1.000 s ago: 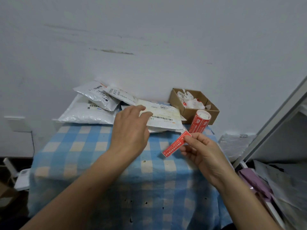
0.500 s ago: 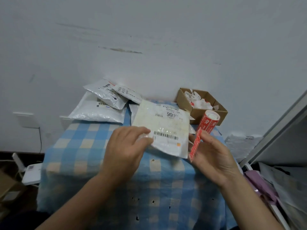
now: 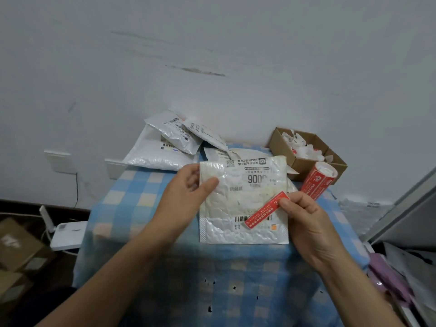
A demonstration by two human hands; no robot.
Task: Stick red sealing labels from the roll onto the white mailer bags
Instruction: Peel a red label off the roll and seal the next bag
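A white bubble mailer bag with barcodes lies in the middle of the blue checked tablecloth. My left hand grips its upper left edge, thumb on top. My right hand pinches one end of a long red sealing label, which slants over the bag's lower right part near a barcode. The red label roll stands tilted just behind my right hand. More white mailer bags are piled at the back left against the wall.
An open cardboard box with crumpled white backing scraps sits at the back right corner. A white shelf edge and a purple item are on the right. A white router and cardboard boxes lie on the floor at left.
My left hand pulled one mailer bag off the pile toward me and laid it flat in the middle. My right hand brought the red label over the bag's lower right part.
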